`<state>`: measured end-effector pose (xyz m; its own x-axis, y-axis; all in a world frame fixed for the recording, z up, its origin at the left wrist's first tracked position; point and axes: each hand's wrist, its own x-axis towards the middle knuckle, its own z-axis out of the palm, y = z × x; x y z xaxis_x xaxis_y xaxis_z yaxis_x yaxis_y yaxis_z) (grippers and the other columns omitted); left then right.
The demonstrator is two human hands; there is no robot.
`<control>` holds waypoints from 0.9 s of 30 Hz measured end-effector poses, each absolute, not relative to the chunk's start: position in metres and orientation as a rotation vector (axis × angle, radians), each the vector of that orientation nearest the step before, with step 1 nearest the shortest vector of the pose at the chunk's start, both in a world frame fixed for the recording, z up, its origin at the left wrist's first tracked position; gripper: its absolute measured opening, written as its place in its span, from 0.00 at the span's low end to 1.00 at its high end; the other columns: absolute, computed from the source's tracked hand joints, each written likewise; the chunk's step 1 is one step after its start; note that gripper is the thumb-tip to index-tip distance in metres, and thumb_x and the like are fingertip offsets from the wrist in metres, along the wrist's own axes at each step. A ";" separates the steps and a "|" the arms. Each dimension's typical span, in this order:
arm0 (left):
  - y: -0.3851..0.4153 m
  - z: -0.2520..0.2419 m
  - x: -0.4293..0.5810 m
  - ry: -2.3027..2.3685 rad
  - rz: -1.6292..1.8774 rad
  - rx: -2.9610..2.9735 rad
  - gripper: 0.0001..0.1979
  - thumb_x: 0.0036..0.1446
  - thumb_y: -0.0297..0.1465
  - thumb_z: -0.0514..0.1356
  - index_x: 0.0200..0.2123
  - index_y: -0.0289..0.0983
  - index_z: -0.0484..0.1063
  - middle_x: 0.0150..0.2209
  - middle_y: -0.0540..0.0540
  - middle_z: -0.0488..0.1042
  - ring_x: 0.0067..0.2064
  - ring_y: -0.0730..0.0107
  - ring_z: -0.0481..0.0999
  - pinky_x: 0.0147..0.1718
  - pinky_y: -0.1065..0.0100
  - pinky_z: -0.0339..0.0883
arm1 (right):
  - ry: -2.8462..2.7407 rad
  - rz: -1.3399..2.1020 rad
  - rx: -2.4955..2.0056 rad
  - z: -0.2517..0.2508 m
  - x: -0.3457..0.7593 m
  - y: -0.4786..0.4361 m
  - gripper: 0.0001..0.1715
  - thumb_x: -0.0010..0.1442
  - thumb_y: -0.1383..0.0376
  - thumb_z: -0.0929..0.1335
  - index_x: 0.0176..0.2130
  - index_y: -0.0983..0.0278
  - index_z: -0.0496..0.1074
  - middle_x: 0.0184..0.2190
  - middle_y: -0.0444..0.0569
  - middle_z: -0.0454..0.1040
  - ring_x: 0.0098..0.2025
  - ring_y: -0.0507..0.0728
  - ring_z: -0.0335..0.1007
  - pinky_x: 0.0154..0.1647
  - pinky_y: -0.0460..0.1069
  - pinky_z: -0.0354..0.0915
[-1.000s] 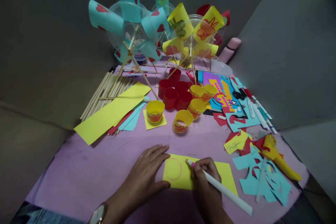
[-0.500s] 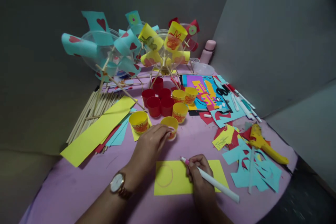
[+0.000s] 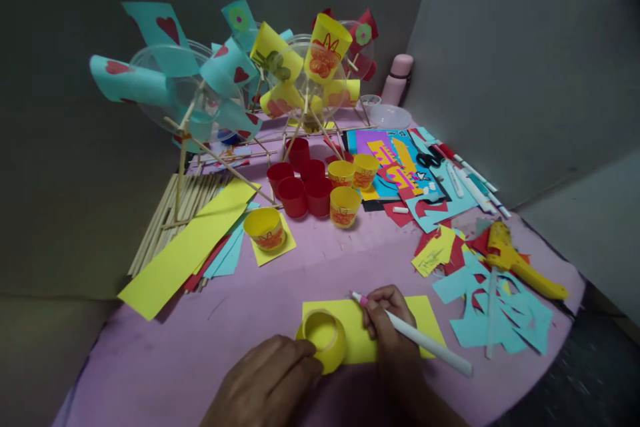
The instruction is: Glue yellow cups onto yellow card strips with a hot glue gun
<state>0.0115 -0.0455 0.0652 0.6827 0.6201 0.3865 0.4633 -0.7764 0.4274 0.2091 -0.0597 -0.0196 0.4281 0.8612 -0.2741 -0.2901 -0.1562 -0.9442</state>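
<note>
"Where are we, then?"
"Four yellow cups (image 3: 345, 208) stand decorated on the bench (image 3: 200, 360), one over a single yellow square (image 3: 288, 238). Five red cups (image 3: 293, 198), no drawings visible!"
"And the held cup (image 3: 335, 355)?"
"Near side, over the left end of one strip (image 3: 359, 340), left hand (image 3: 270, 377) fingers clamped on its rim!"
"The right hand (image 3: 393, 327)?"
"Fingers closed round one marker (image 3: 430, 345), tip by the strip's far edge; touching, can't tell. Right end's unmarked: I'd say there's drawing left!"
</note>
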 end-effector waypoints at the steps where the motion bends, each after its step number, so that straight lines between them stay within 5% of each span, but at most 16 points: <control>1: -0.046 0.066 0.012 0.894 0.718 2.586 0.13 0.68 0.34 0.45 0.47 0.45 0.67 0.39 0.49 0.78 0.39 0.70 0.77 0.40 0.73 0.70 | -0.562 1.103 -1.371 -0.020 0.209 -0.060 0.10 0.52 0.59 0.69 0.27 0.61 0.64 0.15 0.36 0.64 0.17 0.49 0.55 0.18 0.44 0.52; 8: -0.049 0.060 0.010 0.938 0.629 2.668 0.10 0.67 0.33 0.49 0.47 0.43 0.67 0.42 0.48 0.77 0.42 0.71 0.78 0.42 0.73 0.71 | -0.588 1.112 -1.401 -0.020 0.211 -0.059 0.10 0.50 0.60 0.70 0.27 0.61 0.65 0.15 0.36 0.64 0.18 0.50 0.56 0.19 0.44 0.52; 12: -0.054 0.050 0.002 1.155 0.626 2.597 0.18 0.65 0.41 0.51 0.55 0.43 0.62 0.55 0.42 0.70 0.50 0.67 0.75 0.46 0.72 0.71 | -0.580 1.127 -1.423 -0.019 0.211 -0.059 0.09 0.50 0.60 0.69 0.27 0.61 0.65 0.15 0.37 0.64 0.17 0.50 0.56 0.19 0.44 0.52; 15: -0.056 0.038 -0.003 1.329 0.621 2.417 0.24 0.61 0.45 0.55 0.57 0.44 0.59 0.55 0.43 0.69 0.52 0.63 0.73 0.49 0.67 0.71 | -0.571 1.129 -1.441 -0.018 0.211 -0.059 0.09 0.49 0.61 0.69 0.26 0.61 0.65 0.15 0.37 0.64 0.18 0.50 0.56 0.19 0.44 0.53; 27: -0.059 -0.009 0.003 1.352 0.581 2.267 0.29 0.60 0.38 0.57 0.62 0.43 0.51 0.56 0.41 0.68 0.54 0.58 0.72 0.50 0.58 0.71 | -0.562 1.114 -1.483 0.000 0.204 -0.054 0.11 0.44 0.58 0.69 0.23 0.59 0.63 0.14 0.36 0.61 0.16 0.49 0.53 0.16 0.44 0.50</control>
<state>0.0031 -0.0585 -0.0090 0.4351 0.8909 0.1305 0.7081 -0.4281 0.5615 0.2042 -0.0541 0.0001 0.4364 0.8381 -0.3273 -0.2350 -0.2450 -0.9406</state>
